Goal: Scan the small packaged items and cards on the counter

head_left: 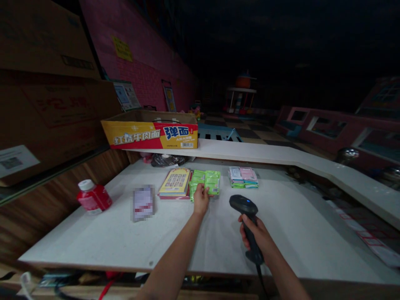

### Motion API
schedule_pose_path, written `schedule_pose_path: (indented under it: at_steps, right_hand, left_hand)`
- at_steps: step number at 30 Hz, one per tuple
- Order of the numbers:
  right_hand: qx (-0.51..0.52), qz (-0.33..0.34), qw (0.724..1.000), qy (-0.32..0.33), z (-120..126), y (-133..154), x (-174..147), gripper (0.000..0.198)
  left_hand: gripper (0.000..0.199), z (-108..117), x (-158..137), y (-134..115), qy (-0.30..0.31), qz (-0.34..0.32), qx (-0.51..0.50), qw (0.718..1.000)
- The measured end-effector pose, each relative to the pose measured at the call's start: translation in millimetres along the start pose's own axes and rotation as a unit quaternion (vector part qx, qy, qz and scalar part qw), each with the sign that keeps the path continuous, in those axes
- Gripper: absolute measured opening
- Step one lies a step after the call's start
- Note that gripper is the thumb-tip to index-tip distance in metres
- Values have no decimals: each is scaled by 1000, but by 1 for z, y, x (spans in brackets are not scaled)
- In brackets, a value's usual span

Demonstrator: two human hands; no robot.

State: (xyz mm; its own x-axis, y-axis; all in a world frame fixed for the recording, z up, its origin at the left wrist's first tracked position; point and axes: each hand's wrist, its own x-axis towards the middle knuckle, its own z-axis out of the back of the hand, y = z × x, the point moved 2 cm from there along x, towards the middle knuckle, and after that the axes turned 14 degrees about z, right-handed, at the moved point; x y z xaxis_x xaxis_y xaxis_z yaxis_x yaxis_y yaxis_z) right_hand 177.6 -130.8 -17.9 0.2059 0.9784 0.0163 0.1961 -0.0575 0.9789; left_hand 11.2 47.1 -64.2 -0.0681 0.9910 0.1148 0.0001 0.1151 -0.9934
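Note:
My right hand [258,233] is wrapped round the handle of a black barcode scanner [244,205], which has a small blue light on top and a cable hanging from its base. Farther left, my left hand [201,198] has its fingers closed on the near edge of a green packet [212,181]. More green packaging [197,176] lies against it, just right of a stack of booklets [175,181] with a yellow cover. A pile of pink, white and green packets [243,177] sits beyond the scanner, touched by neither hand.
A red bottle with a white cap [93,197] and a blurred flat item [143,203] stand on the white counter [118,237] at left. A noodle carton [150,134] rests on the raised ledge [250,149] behind. Large cardboard boxes [56,104] rise at far left.

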Motion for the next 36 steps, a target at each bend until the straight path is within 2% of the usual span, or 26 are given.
schedule_pose_path:
  at_steps: [4,10,16,21,26,29,32,36]
  right_hand:
    - [15,5,1000,-3,-2,8,-5,48]
    - [34,-1,999,-1,3,2,-1,46]
    - [118,-11,993,-20,41,-15,28,42]
    - [268,-28,963,-13,77,-26,49,40]
    - [373,-32,927,1,86,-33,56,32]
    - [396,-45,917,-1,85,-35,59,32]
    - [404,-48,914,-1,85,-36,62,33]
    - [401,-46,915,-3,85,-36,63,31]
  left_hand:
    - [18,1,-2,-4,-5,-7,29,1000]
    - [25,-1,-1,-1,14,5,-36,999]
    - [25,-1,0,0,13,4,-13,1000]
    - [26,1,-3,-5,11,-6,7,1000]
    - [28,-1,-6,-8,1,-16,1,1000]
    - [34,-14,-3,-12,-1,11,-25,1000]
    - [38,-38,8,-18,11,63,-45,997]
    - [26,-79,34,-27,-1,116,-23,993]
